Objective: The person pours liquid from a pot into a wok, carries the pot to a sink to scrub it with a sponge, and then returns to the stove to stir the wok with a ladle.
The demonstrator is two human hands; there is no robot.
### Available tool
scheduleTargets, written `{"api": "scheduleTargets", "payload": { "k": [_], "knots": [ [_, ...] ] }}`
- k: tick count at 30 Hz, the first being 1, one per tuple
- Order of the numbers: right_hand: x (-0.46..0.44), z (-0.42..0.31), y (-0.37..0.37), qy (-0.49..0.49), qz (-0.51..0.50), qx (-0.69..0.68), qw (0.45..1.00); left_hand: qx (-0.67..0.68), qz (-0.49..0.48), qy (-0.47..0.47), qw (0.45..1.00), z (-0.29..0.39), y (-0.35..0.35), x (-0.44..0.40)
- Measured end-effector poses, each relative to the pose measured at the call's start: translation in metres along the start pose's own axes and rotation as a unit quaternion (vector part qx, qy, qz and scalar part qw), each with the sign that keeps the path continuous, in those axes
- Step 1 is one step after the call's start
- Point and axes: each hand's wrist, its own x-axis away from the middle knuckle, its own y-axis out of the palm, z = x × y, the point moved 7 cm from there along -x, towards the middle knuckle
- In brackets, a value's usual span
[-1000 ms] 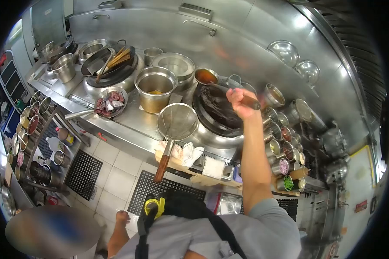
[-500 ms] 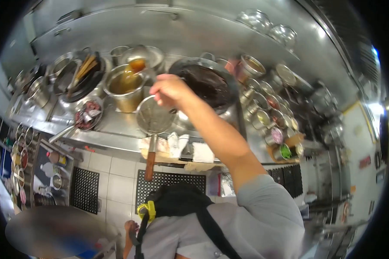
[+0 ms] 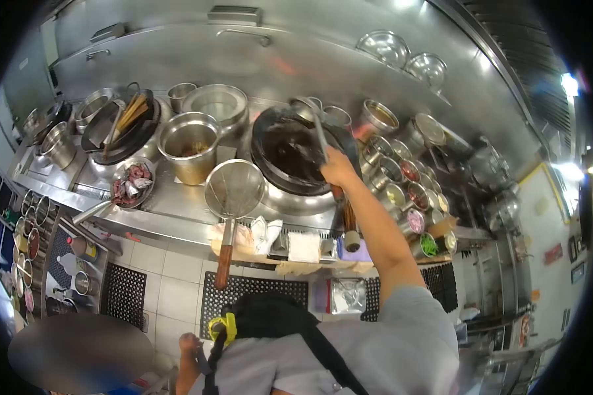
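Note:
My right hand [image 3: 337, 167] is closed around a long-handled ladle [image 3: 319, 135]. Its bowl is over the far side of the black wok [image 3: 260, 155], whose inside looks dark and glossy. To the wok's left stands a tall metal pot [image 3: 190, 158] with brownish contents. A round wire-mesh strainer [image 3: 234, 189] lies in front of the pot, its wooden handle sticking out past the counter edge. Low beside my body, my left hand [image 3: 190, 343] has curled fingers; whether anything is in them I cannot make out.
A pan of cut fish or meat pieces [image 3: 133, 184] sits at left, near a second wok [image 3: 138, 141] holding bamboo-like sticks. Several ingredient tins [image 3: 396, 194] crowd the right. Folded cloths [image 3: 304, 247] lie on the front edge. Black mats [image 3: 244, 280] cover the floor.
My right hand has carried the ladle rightward from above the tall pot, where amber liquid was running from it, to the wok. My left hand stays low at my side.

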Motion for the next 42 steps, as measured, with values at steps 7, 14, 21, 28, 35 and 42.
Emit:
{"api": "scheduleTargets", "payload": {
  "k": [7, 14, 21, 28, 35, 42],
  "knots": [
    [0.019, 0.085, 0.028, 0.287, -0.048, -0.463, 0.837, -0.121, -0.111, 0.049, 0.985, -0.016, 0.001, -0.007],
    [0.013, 0.050, 0.009, 0.271, -0.103, -0.846, 0.448, 0.056, -0.017, -0.212, 0.976, -0.035, -0.004, -0.021],
    [-0.015, -0.018, 0.005, 0.229, -0.113, -0.868, 0.425, 0.005, -0.053, -0.157, 0.986, -0.043, 0.000, -0.020],
    [-0.019, -0.121, 0.016, 0.224, -0.187, -0.875, 0.387, 0.033, -0.015, -0.210, 0.977, -0.053, -0.006, 0.016],
    [-0.022, -0.182, 0.060, 0.151, -0.261, -0.806, 0.509, 0.119, 0.042, -0.246, 0.961, -0.079, -0.015, 0.044],
    [0.006, -0.203, 0.082, 0.118, -0.197, -0.590, 0.774, 0.084, 0.038, -0.269, 0.959, -0.071, -0.011, 0.036]
  ]
}}
